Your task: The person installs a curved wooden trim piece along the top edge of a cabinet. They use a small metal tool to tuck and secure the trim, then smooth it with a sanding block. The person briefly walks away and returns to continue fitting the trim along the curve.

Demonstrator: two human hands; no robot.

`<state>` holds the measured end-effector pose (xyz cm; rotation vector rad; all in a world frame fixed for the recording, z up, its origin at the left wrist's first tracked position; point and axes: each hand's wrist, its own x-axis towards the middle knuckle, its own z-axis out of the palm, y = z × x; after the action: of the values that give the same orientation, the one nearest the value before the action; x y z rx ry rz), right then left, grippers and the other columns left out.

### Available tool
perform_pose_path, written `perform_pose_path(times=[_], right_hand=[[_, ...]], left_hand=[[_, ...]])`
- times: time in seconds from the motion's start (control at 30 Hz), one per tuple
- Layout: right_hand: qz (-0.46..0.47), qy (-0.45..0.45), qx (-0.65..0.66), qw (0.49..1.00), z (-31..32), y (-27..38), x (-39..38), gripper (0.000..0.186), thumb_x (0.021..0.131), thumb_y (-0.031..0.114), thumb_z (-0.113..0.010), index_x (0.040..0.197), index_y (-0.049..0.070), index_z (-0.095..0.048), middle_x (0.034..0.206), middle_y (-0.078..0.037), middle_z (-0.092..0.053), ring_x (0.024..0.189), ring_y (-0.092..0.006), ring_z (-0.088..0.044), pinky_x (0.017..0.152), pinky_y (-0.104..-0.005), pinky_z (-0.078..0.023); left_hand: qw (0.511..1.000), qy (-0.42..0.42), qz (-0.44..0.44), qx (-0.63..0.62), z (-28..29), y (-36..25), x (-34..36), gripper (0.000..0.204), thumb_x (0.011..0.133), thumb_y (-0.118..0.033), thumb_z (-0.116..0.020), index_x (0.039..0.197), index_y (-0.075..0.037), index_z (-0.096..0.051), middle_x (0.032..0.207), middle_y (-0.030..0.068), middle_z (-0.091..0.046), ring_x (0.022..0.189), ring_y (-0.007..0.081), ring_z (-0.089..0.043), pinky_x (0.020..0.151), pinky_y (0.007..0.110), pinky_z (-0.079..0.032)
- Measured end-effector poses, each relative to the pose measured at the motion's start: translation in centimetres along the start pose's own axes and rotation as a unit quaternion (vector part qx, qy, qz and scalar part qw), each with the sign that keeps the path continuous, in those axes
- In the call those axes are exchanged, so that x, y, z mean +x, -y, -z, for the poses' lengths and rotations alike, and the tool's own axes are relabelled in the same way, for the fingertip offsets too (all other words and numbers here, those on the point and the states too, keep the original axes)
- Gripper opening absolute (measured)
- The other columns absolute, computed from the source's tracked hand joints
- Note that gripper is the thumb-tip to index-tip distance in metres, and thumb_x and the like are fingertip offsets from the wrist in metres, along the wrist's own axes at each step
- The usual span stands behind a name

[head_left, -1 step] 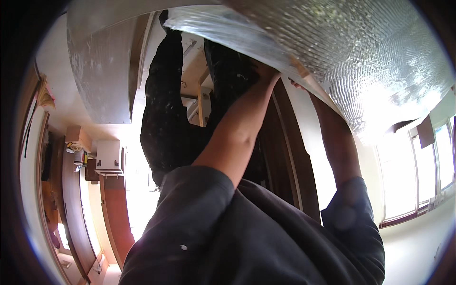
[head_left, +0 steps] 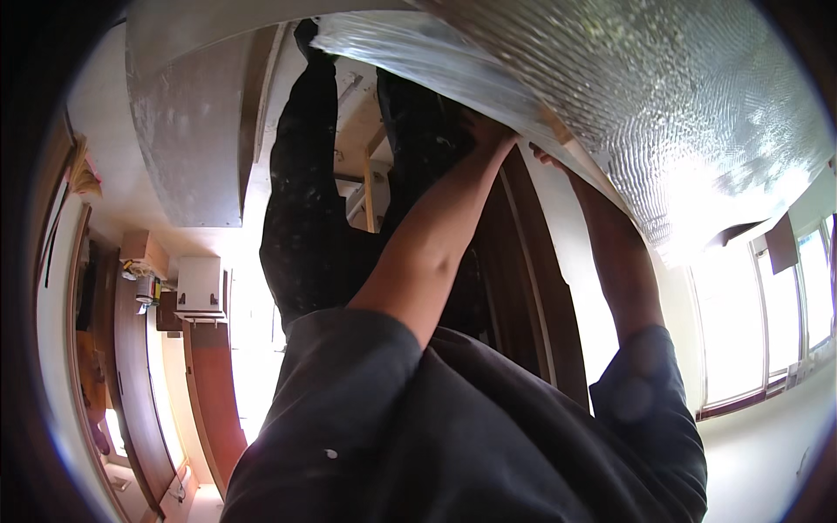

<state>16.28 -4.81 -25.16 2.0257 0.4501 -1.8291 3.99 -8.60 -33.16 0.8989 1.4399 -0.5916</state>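
Note:
A large panel with a shiny, ribbed, see-through surface [head_left: 636,96] spans the upper right, its lower edge running down to the right above my hands. My left hand [head_left: 490,131] is bent at the wrist just below that edge, beside my dark trouser leg. Shadow hides its fingers. My right hand [head_left: 547,157] is at the same edge, a little to the right, with its fingers curled against it. The panel hides part of that hand. A pale wooden strip [head_left: 558,129] shows along the edge near both hands.
A grey-brown board [head_left: 187,131] stands at the upper left. Below it are a white cabinet [head_left: 200,286] and a small box [head_left: 146,251]. Dark brown boards [head_left: 527,270] lie beside my body. A bright window [head_left: 732,322] is at the right.
My left forearm has shifted slightly left and down. The fingers of my right hand show a little more at the panel's edge. The panel has barely moved.

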Motion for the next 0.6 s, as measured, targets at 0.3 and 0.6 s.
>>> perform_pose_path(times=[0.3,0.6], right_hand=[[-0.005,-0.013,0.007,1.000,-2.0,-0.8,-1.6,0.036,0.097,0.047,-0.060,0.111,0.014,-0.061,0.057,0.007,-0.033,0.042,-0.0063,-0.029,0.039,-0.0255,-0.024],[0.008,-0.017,0.023,1.000,-0.2,0.1,0.7,0.036,0.096,0.047,-0.062,0.112,0.014,-0.061,0.057,0.008,-0.032,0.042,-0.0059,-0.028,0.039,-0.0253,-0.023]], left_hand=[[0.979,-0.080,-0.069,-0.177,2.1,1.4,-4.6,0.077,0.089,-0.053,-0.059,0.150,-0.015,-0.033,0.155,0.0176,-0.030,0.142,0.0413,-0.027,0.115,0.059,-0.022],[0.960,-0.062,-0.078,-0.260,0.5,2.0,0.8,0.057,0.090,-0.045,-0.058,0.137,-0.015,-0.045,0.141,0.0167,-0.042,0.131,0.0391,-0.038,0.109,0.055,-0.031]])
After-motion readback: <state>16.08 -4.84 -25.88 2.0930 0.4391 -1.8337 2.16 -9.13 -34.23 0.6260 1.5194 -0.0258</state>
